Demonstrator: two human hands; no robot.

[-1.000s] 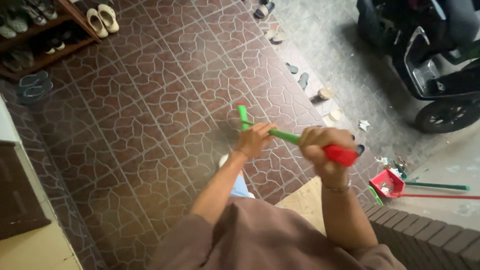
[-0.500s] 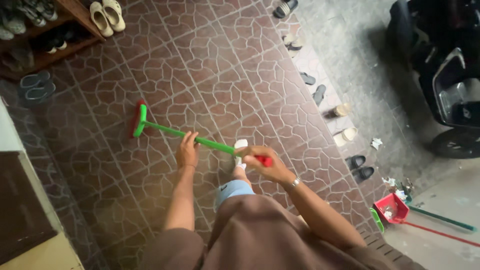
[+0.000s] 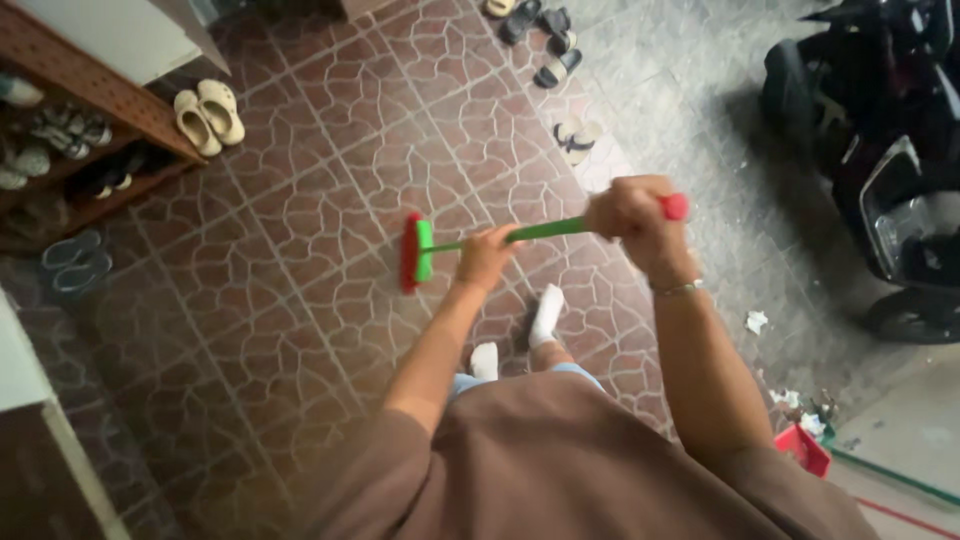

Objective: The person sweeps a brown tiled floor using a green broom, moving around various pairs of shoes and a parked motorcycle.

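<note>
Green-handled, the red-bristled broom (image 3: 415, 250) rests its flat head on the crackle-patterned brown tile floor (image 3: 300, 200), left hand (image 3: 487, 255) wrapped mid-shaft, right hand (image 3: 630, 215) fisted below its red end cap.

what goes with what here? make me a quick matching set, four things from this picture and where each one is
Things:
1. broom head
2. cream sandals
3. scooter
4. red dustpan

Places:
a. far right, on the grey ground
b. on the brown tiles, ahead of the left hand
c. by the wooden shoe rack, upper left
d. lower right corner, next to scraps of litter

Pairs: 1-b, 2-c, 3-a, 4-d
</note>
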